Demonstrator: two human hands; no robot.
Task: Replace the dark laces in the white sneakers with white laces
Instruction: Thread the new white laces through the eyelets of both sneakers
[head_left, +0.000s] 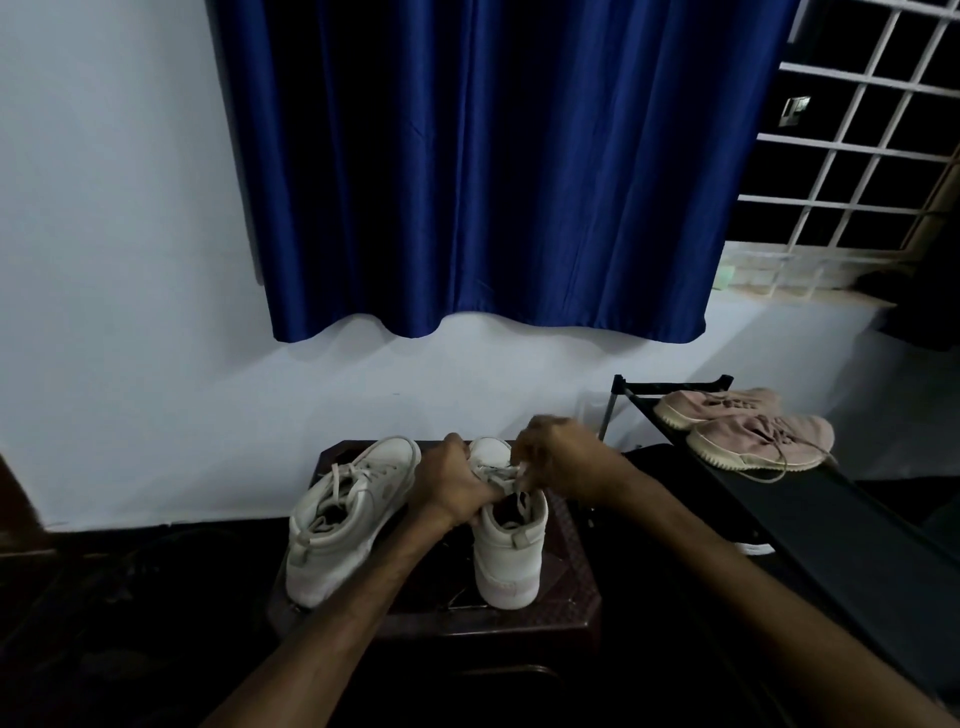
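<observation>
The left sneaker (343, 519) and right sneaker (506, 556) stand on a dark stool (571, 597), heels to the person and toes to the wall, the left one angled to the right. The left hand (449, 483) has its fingers curled around the right sneaker's collar, and the right hand (558, 457) pinches its lace (501, 474) with the fingers. Both heels are near the stool's front edge, and a rack (810, 509) stands close on the right.

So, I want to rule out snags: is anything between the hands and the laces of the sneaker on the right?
Nothing visible does. The left hand grips that sneaker near its collar, and the right hand pinches at its laces. The other sneaker stands apart, to the left.
</observation>
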